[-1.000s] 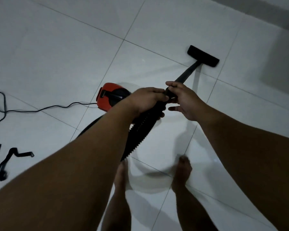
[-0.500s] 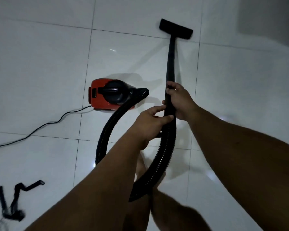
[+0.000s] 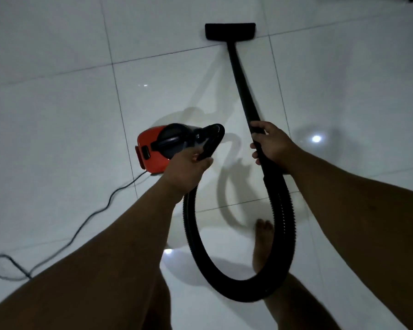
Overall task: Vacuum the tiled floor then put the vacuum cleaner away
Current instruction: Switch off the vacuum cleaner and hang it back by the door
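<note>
The right hand [image 3: 273, 145] is wrapped around the black wand [image 3: 240, 75], down near where the wand meets the ribbed hose [image 3: 281, 210]. Its fingers curl tight around the tube. The wand reaches away across the white tiled floor [image 3: 57, 115] to the flat black floor head [image 3: 230, 31], which sits on the tiles right by a grout line.

The left hand [image 3: 188, 170] holds the other end of the hose, close to the black cuff [image 3: 211, 139] that goes into the vacuum cleaner. Its fingers look curled around the hose there, but the room is dim and the hand covers that part, so the grip is hard to see well.

The red and black vacuum cleaner [image 3: 160, 148] sits on the floor just past the left hand. A dark power cord [image 3: 86, 220] runs from its back toward the lower left and makes a loop near the edge of the view.

The hose hangs down between the two hands in a big U shape. A bare foot [image 3: 262, 244] stands on the tiles inside that loop.
</note>
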